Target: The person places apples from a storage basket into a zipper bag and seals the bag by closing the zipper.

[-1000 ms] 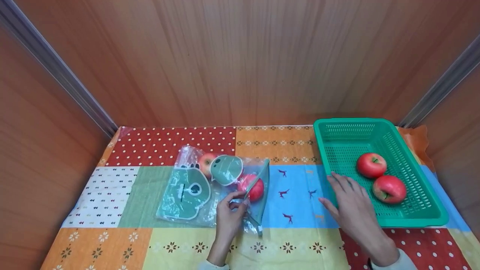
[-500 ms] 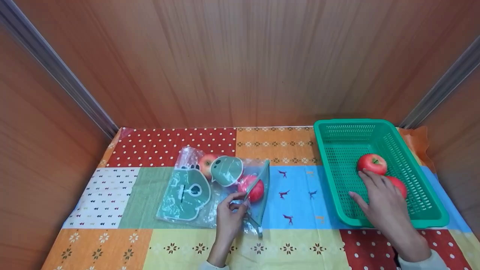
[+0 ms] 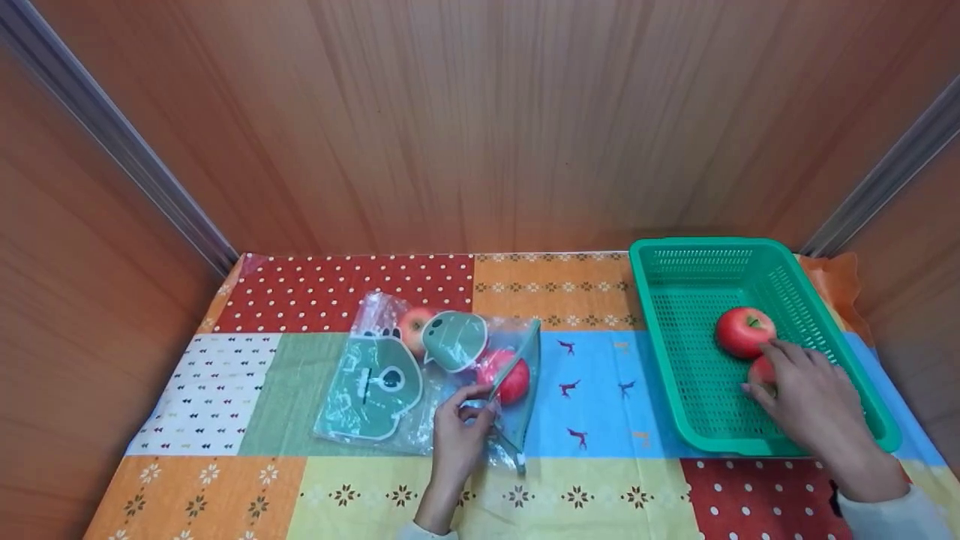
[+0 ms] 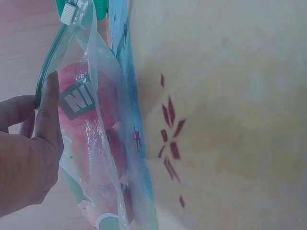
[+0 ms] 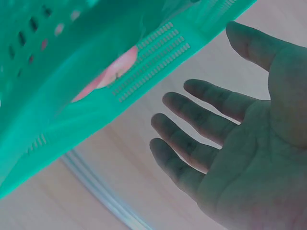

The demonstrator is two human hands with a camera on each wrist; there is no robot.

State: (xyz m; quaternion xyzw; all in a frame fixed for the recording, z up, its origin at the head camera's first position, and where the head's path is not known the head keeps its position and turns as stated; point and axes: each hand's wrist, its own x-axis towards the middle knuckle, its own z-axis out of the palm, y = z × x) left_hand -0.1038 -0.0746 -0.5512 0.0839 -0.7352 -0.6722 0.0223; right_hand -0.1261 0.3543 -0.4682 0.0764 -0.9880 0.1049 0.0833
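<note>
My left hand point(image 3: 459, 429) pinches the green zip edge of a clear zip bag point(image 3: 379, 409) with bear and chick prints, lying on the cloth. In the left wrist view, thumb and fingers of that hand point(image 4: 29, 148) hold the edge below the white slider point(image 4: 68, 14). Red apples point(image 3: 504, 379) show through the plastic. Over the green basket point(image 3: 679, 420), my right hand point(image 3: 821, 409) reaches to the nearer apple point(image 3: 763, 369), thumb and forefinger at its sides, covering most of it. Another apple point(image 3: 745, 332) sits behind. The right wrist view shows this hand point(image 5: 240, 129) with spread, relaxed fingers.
A patchwork tablecloth point(image 3: 585, 487) covers the table. Wooden panels point(image 3: 480, 135) stand at the back and both sides. An orange-brown sheet point(image 3: 836, 281) lies beyond the basket's right side, near the panel. Blue patterned cloth point(image 3: 581, 409) separates bag and basket.
My right hand has moved rightward from the basket's left rim, across the inside, to the nearer apple. The left hand and the bag have stayed in place.
</note>
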